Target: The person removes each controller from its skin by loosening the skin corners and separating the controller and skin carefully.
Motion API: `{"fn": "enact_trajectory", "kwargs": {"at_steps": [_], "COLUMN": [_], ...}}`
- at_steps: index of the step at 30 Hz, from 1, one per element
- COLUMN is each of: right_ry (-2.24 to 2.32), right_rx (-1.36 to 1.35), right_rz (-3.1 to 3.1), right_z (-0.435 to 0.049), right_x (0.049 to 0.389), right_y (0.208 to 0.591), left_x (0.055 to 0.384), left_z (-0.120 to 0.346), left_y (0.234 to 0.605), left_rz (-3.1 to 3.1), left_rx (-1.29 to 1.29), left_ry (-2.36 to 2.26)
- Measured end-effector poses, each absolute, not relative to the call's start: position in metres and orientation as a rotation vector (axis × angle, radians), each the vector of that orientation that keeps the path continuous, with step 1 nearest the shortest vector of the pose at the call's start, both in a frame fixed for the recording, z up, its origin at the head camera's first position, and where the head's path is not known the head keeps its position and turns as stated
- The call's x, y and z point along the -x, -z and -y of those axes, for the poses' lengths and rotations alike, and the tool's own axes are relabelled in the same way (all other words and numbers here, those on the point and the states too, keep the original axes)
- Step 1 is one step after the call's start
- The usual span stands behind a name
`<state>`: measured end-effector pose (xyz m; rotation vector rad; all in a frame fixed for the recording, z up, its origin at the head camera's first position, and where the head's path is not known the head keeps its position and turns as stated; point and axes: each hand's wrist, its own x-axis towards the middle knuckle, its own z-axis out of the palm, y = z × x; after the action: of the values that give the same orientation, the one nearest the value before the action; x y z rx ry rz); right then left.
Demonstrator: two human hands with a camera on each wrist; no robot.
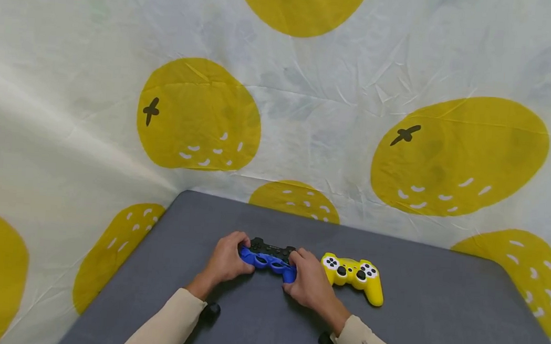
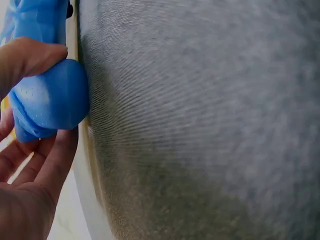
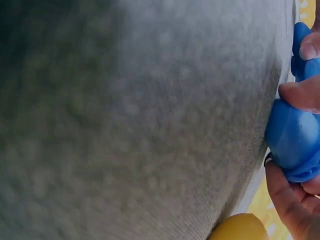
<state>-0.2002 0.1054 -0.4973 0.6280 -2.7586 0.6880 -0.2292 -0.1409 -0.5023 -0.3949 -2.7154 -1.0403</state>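
A black game controller (image 1: 273, 249) lies on the grey table with a blue rubbery cover (image 1: 261, 260) over its near side. The cover looks loose, and the controller's black top with its buttons shows above it. My left hand (image 1: 225, 259) grips the left end, thumb on the near side and fingers at the far side. At the right end, my right hand (image 1: 310, 280) holds the cover the same way. Both wrist views show a rounded blue grip, (image 2: 55, 97) between the left thumb and fingers, and a blue grip end (image 3: 294, 137) between the right thumb and fingers.
A yellow controller (image 1: 356, 279) with white button areas lies just right of my right hand. The grey tabletop (image 1: 437, 308) reaches back to a white cloth (image 1: 316, 122) printed with yellow fruit. Small black devices (image 1: 210, 312) sit at both wrists.
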Motion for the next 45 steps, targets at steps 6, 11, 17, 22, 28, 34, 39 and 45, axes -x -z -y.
{"fn": "enact_trajectory", "kwargs": {"at_steps": [6,11,17,22,28,34,39,45], "right_ry": [-0.704,-0.733,-0.822,-0.953,-1.038,-1.156,-1.190,-1.263], "right_rx": [-0.678,-0.659,-0.651,-0.598,-0.474,-0.427,-0.477,-0.425], "right_rz": [2.748,2.741,2.758,2.765,2.742,2.685,2.650,2.676], "right_z": [-0.105,-0.106,-0.109,-0.111,-0.115,-0.119,-0.119,-0.116], "right_x": [0.200,0.199,0.200,0.200,0.198,0.200,0.198,0.199], "right_y": [0.501,0.501,0.499,0.499,0.499,0.502,0.499,0.495], "left_x": [0.228,0.228,0.229,0.230,0.226,0.222,0.227,0.231], "left_z": [0.146,0.149,0.152,0.153,0.155,0.159,0.159,0.159], "left_y": [0.505,0.506,0.507,0.507,0.503,0.507,0.510,0.509], "left_rz": [2.744,2.750,2.740,2.728,2.770,2.784,2.686,2.627], "left_rx": [0.355,0.338,0.276,0.293,0.363,0.448,0.335,0.258], "left_ry": [1.126,1.247,1.363,1.367,1.424,1.617,1.737,1.849]}}
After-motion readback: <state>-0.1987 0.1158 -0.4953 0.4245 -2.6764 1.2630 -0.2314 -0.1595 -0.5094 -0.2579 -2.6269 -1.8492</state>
